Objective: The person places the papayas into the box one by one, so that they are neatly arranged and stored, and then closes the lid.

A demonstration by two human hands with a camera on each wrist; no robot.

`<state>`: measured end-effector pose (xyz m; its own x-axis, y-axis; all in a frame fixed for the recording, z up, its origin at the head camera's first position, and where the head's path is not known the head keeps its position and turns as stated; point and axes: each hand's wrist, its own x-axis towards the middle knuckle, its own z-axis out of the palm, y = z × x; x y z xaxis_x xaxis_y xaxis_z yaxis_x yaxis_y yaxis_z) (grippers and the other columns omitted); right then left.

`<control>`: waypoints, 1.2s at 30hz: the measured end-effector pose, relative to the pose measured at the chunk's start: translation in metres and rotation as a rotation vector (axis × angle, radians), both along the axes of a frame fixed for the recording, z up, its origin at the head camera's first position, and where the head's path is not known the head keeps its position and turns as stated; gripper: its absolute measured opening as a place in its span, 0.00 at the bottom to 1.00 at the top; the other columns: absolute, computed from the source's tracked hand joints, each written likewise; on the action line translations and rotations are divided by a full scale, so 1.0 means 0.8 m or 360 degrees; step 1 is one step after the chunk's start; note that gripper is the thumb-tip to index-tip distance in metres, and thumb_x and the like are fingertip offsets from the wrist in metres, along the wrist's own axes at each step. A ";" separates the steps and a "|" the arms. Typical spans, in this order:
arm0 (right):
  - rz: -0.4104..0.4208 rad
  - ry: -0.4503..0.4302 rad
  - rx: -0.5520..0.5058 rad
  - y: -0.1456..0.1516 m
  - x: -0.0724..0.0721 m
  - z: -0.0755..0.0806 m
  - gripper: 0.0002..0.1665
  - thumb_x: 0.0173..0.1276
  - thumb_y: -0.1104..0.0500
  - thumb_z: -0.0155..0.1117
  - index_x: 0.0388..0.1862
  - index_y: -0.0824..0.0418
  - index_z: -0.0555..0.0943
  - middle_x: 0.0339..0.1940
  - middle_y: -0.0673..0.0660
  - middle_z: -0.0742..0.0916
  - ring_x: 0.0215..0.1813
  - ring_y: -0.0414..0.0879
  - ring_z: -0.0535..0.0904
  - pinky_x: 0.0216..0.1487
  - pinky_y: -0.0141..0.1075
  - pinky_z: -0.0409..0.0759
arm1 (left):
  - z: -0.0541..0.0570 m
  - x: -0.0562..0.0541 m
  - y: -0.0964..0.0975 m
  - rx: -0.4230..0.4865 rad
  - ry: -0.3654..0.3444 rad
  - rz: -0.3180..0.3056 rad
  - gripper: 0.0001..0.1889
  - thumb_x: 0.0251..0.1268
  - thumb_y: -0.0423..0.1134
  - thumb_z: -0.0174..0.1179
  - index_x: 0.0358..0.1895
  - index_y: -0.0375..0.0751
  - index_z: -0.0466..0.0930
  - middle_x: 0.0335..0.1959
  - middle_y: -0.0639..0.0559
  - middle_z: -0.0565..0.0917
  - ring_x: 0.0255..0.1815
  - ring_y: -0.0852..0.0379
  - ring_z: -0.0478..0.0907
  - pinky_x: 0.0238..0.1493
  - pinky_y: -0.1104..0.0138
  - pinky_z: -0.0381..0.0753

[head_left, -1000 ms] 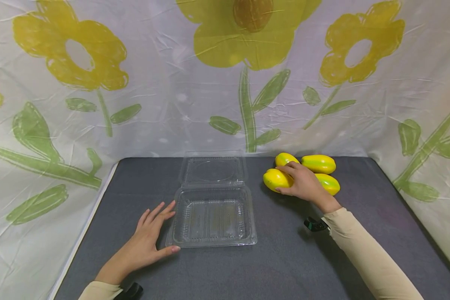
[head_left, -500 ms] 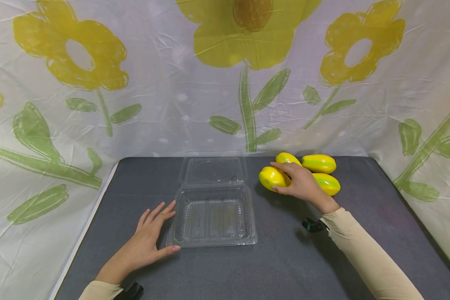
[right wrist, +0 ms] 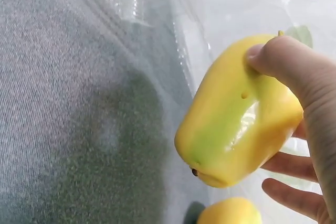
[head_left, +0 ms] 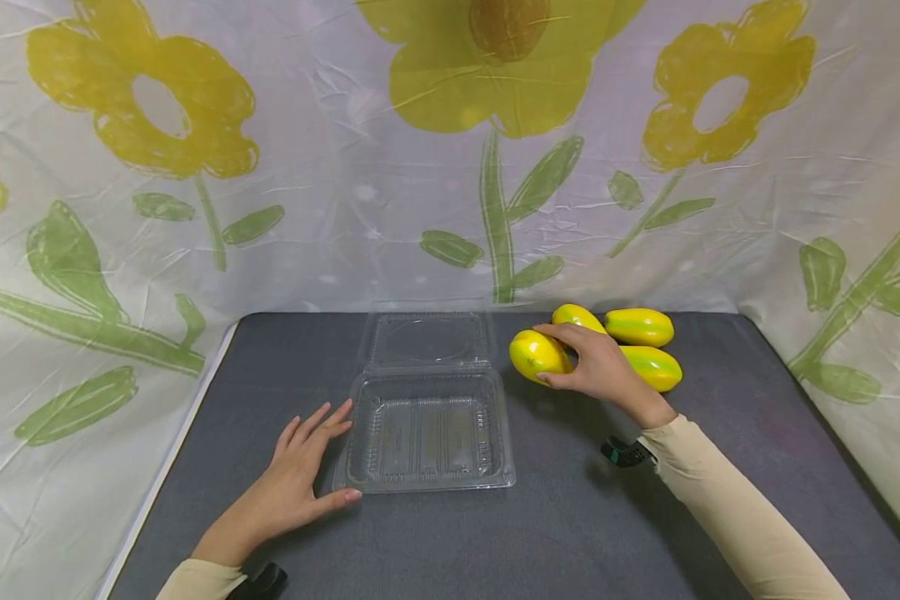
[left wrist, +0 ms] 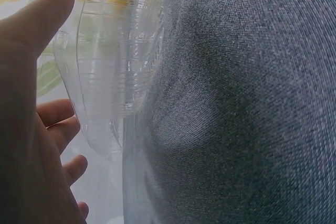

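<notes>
Beneath the left hand (head_left: 288,479) and the right hand (head_left: 600,362) lies a grey table (head_left: 570,525). Just right of the left hand, which is spread, lies an opened clear container (head_left: 435,437). The right hand pinches one yellow fruit (head_left: 536,354); three other fruits (head_left: 640,327) lie beyond this hand and to its right.

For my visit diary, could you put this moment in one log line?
right hand: holds yellow-green fruit | left hand: at left edge of clear clamshell container | lid: open | three other fruits: on table
</notes>
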<state>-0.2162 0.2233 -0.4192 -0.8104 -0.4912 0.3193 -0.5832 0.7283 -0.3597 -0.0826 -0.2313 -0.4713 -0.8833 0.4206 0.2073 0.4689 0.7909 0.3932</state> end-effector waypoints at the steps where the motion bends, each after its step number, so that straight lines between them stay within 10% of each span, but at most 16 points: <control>1: 0.0007 0.0001 -0.0008 -0.001 0.000 0.001 0.43 0.54 0.44 0.78 0.68 0.49 0.74 0.61 0.51 0.84 0.57 0.49 0.82 0.56 0.48 0.81 | 0.000 0.000 0.000 0.0001 -0.0002 0.0001 0.52 0.49 0.64 0.70 0.75 0.45 0.58 0.80 0.49 0.59 0.78 0.35 0.54 0.68 0.31 0.49; 36: 0.0108 -0.0051 -0.0196 -0.019 0.007 0.012 0.47 0.56 0.51 0.77 0.74 0.49 0.67 0.66 0.53 0.78 0.57 0.48 0.78 0.53 0.47 0.81 | -0.001 0.001 0.000 0.0000 0.0011 -0.0008 0.51 0.50 0.64 0.70 0.75 0.45 0.58 0.80 0.50 0.59 0.78 0.34 0.55 0.68 0.30 0.48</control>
<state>-0.2105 0.2083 -0.4100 -0.7873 -0.5040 0.3550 -0.6165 0.6367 -0.4633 -0.0817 -0.2311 -0.4720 -0.8795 0.4252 0.2136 0.4758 0.7883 0.3902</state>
